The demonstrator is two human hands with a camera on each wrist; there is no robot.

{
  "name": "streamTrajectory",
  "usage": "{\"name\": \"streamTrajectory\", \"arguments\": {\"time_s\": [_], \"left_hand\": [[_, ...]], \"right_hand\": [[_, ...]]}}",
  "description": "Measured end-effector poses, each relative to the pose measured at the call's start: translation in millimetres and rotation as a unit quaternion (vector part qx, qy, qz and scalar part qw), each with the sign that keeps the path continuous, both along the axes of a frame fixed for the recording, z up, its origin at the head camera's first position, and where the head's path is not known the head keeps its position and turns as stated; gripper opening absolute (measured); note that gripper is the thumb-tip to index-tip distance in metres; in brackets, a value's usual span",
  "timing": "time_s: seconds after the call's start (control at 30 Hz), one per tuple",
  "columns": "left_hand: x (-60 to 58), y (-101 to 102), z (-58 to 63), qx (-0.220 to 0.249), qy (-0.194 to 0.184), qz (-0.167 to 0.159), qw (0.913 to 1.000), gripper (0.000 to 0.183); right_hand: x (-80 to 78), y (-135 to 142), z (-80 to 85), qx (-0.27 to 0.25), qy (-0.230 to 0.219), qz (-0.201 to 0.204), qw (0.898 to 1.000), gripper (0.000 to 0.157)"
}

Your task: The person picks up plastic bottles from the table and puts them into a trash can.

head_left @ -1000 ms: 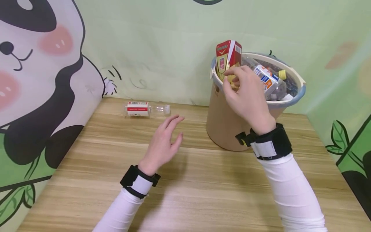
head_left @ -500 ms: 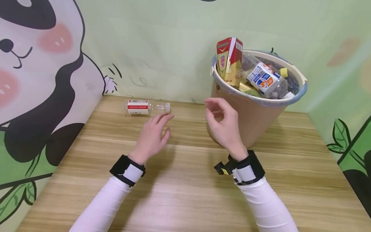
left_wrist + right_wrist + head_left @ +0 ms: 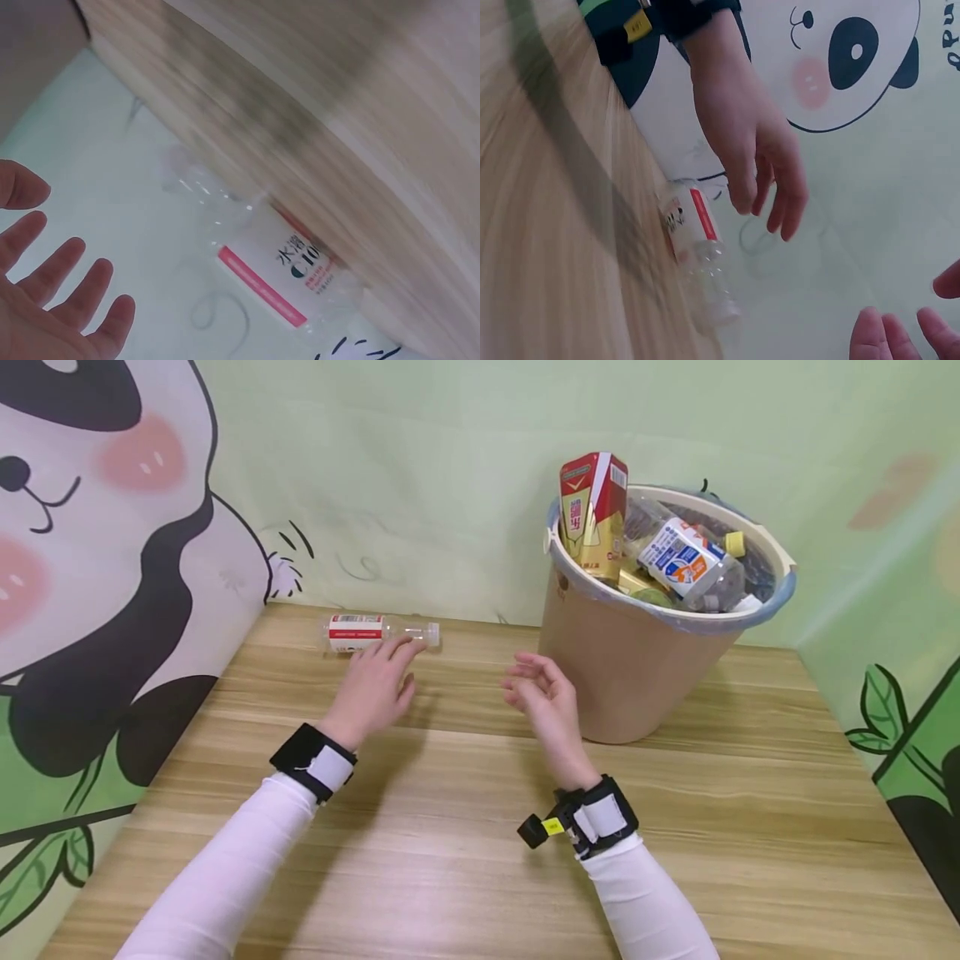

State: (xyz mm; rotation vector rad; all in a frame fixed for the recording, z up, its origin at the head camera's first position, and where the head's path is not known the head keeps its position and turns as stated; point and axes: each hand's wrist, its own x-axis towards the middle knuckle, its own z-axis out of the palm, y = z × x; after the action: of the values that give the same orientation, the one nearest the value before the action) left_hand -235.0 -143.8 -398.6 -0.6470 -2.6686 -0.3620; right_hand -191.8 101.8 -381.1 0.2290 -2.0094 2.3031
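Note:
A clear plastic bottle [image 3: 357, 630] with a red and white label and a pale cap lies on its side at the back left of the table. My left hand [image 3: 369, 691] hovers just in front of it, fingers spread and loosely bent, overlapping its lower edge in the head view. The left wrist view shows the same bottle [image 3: 274, 262] apart from the fingertips. My right hand [image 3: 546, 703] is in the air before the bin [image 3: 622, 685], fingers loosely curled, holding nothing.
The tan bin has a liner folded over its rim. It holds a red and gold carton [image 3: 596, 514] standing up, a bottle with a blue and orange label [image 3: 686, 556], and other bottles. A panda-printed backdrop [image 3: 420, 485] rises behind the wooden table [image 3: 450, 860].
My right hand has come down and left, away from the bin's rim and the carton. My left hand has moved left and forward, closer to the lying bottle.

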Motion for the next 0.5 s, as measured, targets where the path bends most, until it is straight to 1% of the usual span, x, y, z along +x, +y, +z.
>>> {"name": "streamTrajectory", "arguments": {"time_s": [0.13,0.23,0.33,0.5], "left_hand": [[-11.2,-5,0.3,-0.023,-0.006,0.005,0.9997,0.05],[-20.7,-8,1.5,-0.034,-0.01,0.011,0.9993,0.051],[-32.9,-14,1.0,-0.046,-0.014,0.021,0.9986,0.052],[-53.3,-24,1.5,-0.067,-0.038,0.041,0.9961,0.055]], "right_hand": [[3.2,-6,-7.0,-0.052,-0.031,-0.006,0.998,0.034],[6.8,-10,-9.8,-0.08,-0.04,-0.005,0.996,0.033],[10.7,-14,-12.5,-0.089,-0.041,0.003,0.995,0.032],[16.5,-17,-17.5,-0.099,-0.045,0.02,0.994,0.032]]}}
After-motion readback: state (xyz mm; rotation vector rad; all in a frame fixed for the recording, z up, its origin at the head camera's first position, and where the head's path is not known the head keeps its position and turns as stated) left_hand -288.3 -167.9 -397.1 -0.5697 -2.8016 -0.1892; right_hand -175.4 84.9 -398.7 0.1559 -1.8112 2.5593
